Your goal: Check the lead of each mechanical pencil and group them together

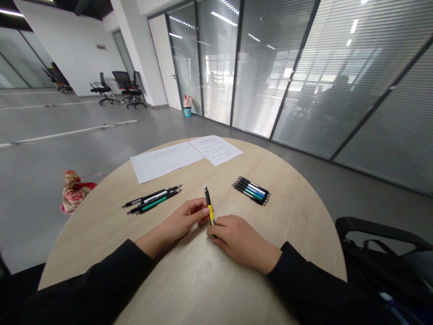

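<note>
Between my hands, a black and yellow pen (209, 203) is held up at a tilt, its metal tip pointing away from me. My left hand (189, 217) pinches its middle between thumb and fingers. Around the lower end of the pen, the fingers of my right hand (233, 234) are closed. To the left lies a loose group of several pens (154, 198), black with white or green parts. A neat row of several pens (251, 190) with white, blue and green parts lies side by side on the right.
The round wooden table (287, 180) carries two printed sheets, a left sheet (165, 160) and a right sheet (216, 150), at its far side. A black chair (379, 230) stands close on the right. A red and cream bag (76, 192) is on the floor at left.
</note>
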Motion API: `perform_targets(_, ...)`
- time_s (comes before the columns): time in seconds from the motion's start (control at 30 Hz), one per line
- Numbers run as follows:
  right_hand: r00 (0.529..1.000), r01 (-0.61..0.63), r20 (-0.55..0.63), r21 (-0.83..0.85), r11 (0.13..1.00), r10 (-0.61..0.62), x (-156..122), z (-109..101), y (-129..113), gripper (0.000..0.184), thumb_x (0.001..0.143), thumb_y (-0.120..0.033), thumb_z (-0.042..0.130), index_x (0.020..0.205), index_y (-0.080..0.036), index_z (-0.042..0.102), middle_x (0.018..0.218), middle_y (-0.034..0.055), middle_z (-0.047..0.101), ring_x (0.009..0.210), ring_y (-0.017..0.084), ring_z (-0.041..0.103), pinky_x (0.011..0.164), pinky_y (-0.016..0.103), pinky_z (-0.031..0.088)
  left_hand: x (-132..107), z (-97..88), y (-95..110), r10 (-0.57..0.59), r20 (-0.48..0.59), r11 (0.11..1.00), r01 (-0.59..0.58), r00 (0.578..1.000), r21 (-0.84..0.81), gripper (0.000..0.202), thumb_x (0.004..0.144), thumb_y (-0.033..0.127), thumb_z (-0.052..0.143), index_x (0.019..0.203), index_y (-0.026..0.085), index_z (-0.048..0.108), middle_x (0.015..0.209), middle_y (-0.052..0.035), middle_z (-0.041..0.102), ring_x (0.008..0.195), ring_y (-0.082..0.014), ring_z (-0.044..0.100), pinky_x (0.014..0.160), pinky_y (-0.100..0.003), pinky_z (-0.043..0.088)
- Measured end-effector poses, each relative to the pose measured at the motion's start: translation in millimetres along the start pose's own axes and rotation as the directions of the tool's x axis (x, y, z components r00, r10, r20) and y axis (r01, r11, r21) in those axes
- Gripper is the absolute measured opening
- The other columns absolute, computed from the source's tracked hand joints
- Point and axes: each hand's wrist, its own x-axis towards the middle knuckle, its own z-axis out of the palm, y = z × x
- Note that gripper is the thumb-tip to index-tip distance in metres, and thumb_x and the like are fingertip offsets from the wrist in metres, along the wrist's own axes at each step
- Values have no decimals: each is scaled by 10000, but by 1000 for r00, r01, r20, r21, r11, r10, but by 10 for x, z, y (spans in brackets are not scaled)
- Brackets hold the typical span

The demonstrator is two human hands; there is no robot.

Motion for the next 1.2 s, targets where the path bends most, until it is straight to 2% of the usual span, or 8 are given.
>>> perform_targets(0.33,1000,5,4,2,1000,-5,1,-4,-16,111,975,-198,578,948,-178,684,902,50,681,830,174,609,755,287,425,1,-13,22,2,40,1000,-3,999,2,329,905,449,631,751,164,574,687,30,510,640,-122,430,625,-248,359)
perform_targets(0.7,1000,10,9,8,1000,-10,6,10,-12,110,975,-195,579,948,-180,685,898,46,689,834,170,612,761,285,417,15,-24,-3,6,54,1000,-7,999,10,319,911,465,619,843,154,617,717,22,518,662,-127,432,658,-260,377)
perform_targets(0.97,1000,4,7,10,1000,-4,-12,43,21,116,981,-206,568,957,-191,681,900,36,688,826,168,613,764,290,417,3,3,26,17,38,1000,-16,999,-5,303,913,443,622,810,158,601,708,27,501,651,-122,412,641,-255,363)
perform_targets(1.2,999,-30,29,68,997,28,-11,-22,-17,121,951,-165,570,1026,-183,663,974,57,668,903,180,607,814,292,438,11,-3,-1,15,-6,1000,-15,1000,2,301,918,443,614,806,164,599,693,29,513,640,-118,432,618,-247,362)
